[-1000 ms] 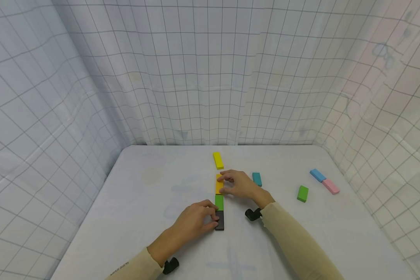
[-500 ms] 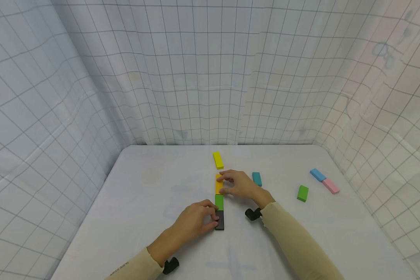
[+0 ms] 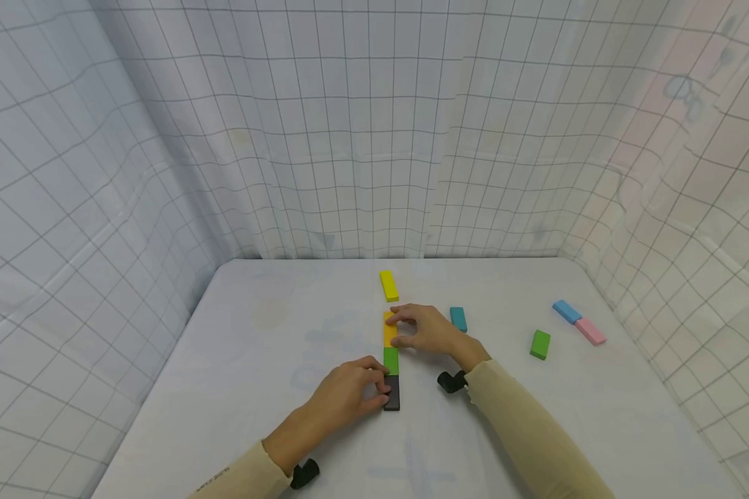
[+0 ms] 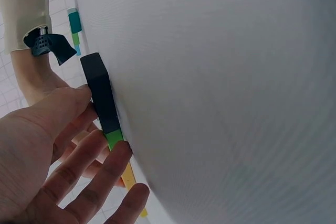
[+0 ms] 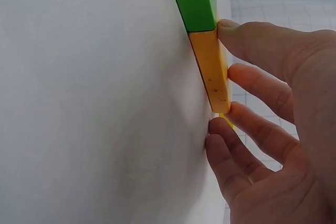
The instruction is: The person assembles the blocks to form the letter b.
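Observation:
In the head view, a black block (image 3: 393, 394), a green block (image 3: 390, 361) and an orange block (image 3: 390, 338) lie end to end in a line. My left hand (image 3: 347, 394) rests its thumb and fingertips along the left side and top of the black block; one finger reaches the green block. My right hand (image 3: 431, 330) touches the orange block from the right. In the right wrist view, the thumb (image 5: 247, 35) meets that block near the green joint, and another fingertip sits at its far end. Fingers of both hands look loosely bent, not wrapped round the blocks.
Beyond the line lies a yellow block (image 3: 389, 285). To the right are a teal block (image 3: 458, 319), another green block (image 3: 539, 344), and a blue block (image 3: 566, 312) touching a pink block (image 3: 590, 332). Grid-patterned curtains (image 3: 374, 138) surround the white table (image 3: 274, 333).
The right hand and the orange block have shifted very slightly toward the green block. The left hand and the other blocks look unmoved.

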The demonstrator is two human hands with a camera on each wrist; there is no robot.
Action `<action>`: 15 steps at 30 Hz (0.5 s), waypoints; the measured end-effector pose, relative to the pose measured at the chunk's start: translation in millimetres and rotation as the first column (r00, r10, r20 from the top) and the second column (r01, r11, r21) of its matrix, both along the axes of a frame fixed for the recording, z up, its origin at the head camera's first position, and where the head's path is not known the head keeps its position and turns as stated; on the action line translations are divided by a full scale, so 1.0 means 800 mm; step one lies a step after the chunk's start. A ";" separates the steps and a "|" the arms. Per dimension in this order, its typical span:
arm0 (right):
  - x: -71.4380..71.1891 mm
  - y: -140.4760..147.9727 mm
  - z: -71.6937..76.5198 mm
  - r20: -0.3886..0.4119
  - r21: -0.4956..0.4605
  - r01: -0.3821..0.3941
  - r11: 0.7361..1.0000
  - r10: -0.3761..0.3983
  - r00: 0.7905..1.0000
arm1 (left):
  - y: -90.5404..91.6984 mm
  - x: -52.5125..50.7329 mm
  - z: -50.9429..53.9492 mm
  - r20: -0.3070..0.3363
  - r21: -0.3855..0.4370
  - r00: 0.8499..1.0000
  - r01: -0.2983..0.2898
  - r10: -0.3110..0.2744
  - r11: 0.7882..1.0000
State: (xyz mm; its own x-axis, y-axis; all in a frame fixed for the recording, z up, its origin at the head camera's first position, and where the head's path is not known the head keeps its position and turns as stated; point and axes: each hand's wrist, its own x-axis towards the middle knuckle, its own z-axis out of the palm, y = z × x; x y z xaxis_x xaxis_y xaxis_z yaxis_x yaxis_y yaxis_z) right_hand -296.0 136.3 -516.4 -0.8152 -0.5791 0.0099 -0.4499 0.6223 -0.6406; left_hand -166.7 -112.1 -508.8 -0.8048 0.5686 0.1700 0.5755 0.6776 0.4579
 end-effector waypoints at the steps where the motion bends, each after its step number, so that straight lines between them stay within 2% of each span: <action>1: 0.000 0.000 0.000 0.000 0.002 0.000 1.000 0.000 1.000 | 0.000 0.000 0.000 0.003 0.000 1.000 -0.001 0.001 1.000; 15: 0.000 -0.003 0.003 -0.014 0.025 -0.004 1.000 0.005 1.000 | 0.000 -0.002 -0.002 0.014 -0.006 1.000 -0.007 0.007 1.000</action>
